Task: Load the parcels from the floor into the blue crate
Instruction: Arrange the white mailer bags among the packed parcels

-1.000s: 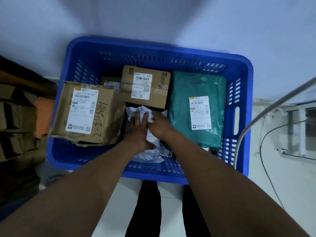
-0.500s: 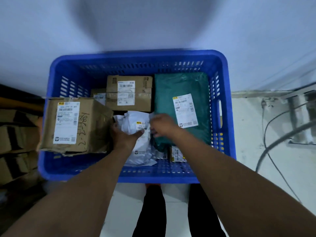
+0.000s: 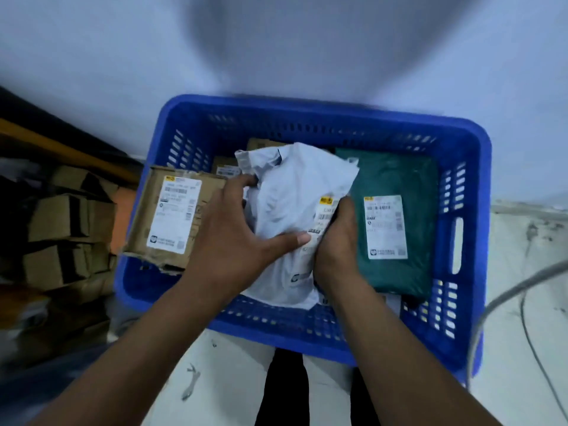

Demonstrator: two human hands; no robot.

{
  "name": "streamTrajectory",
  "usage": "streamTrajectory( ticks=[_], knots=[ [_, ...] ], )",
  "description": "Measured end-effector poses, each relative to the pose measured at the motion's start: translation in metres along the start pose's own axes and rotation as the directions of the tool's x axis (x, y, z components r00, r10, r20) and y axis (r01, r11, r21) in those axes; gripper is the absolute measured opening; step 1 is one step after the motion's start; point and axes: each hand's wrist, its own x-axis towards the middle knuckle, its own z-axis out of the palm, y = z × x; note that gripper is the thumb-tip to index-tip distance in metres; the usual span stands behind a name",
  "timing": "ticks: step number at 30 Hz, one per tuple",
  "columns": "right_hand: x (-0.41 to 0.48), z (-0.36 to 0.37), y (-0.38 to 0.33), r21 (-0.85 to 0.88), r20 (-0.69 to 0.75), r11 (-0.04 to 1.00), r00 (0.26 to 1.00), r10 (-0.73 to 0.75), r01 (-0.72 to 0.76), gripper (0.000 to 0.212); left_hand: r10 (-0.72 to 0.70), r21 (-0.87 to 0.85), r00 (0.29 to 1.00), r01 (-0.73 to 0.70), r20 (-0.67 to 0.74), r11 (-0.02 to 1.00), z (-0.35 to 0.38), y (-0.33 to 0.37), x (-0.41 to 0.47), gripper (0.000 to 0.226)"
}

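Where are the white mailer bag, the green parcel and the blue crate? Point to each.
white mailer bag (image 3: 295,192), head view: crumpled upper face.
green parcel (image 3: 396,176), head view: bare wrap above its label.
blue crate (image 3: 307,110), head view: far rim.

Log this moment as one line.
left hand: grips white mailer | right hand: grips white mailer | mailer: held over blue crate | flanked by: cardboard box, green parcel

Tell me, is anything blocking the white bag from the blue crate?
Nothing visible. The left hand and right hand hold the white bag over the crate, between the cardboard box and green parcel; underneath is hidden.
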Motion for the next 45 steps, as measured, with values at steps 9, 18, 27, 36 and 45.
streamTrajectory(
  ticks=[9, 18, 27, 36, 45],
  knots=[
    [0.032, 0.162, -0.121, -0.021, 0.495, 0.964, 0.841, -0.219, 0.264, 0.034, -0.079, -0.431, 0.96, -0.046, -0.268, 0.901, -0.113, 0.019, 0.138, 0.085],
    [0.105, 0.199, -0.022, -0.478, 0.443, 0.815, 0.891, -0.098, 0.327, 0.007, -0.295, -0.445, 0.953, 0.234, -0.071, 0.864, -0.078, -0.115, 0.2, 0.061],
    [0.126, 0.2, 0.018, -0.654, 0.47, 0.674, 0.883, 0.005, 0.344, 0.038, -0.135, 0.237, 0.987, 0.153, -0.09, 0.959, -0.071, -0.129, 0.202, 0.045],
    [0.126, 0.194, -0.01, -0.747, 0.608, 0.122, 0.746, -0.27, 0.653, 0.036, 0.187, 0.581, 0.982, -0.133, -0.034, 0.803, -0.082, -0.094, 0.193, 0.012],
    [0.108, 0.104, -0.097, -0.444, 0.886, -0.655, 0.41, -0.217, 0.612, 0.016, 0.101, 0.49, 0.992, -0.125, 0.074, 0.863, -0.064, -0.056, 0.168, 0.025]
  ],
)
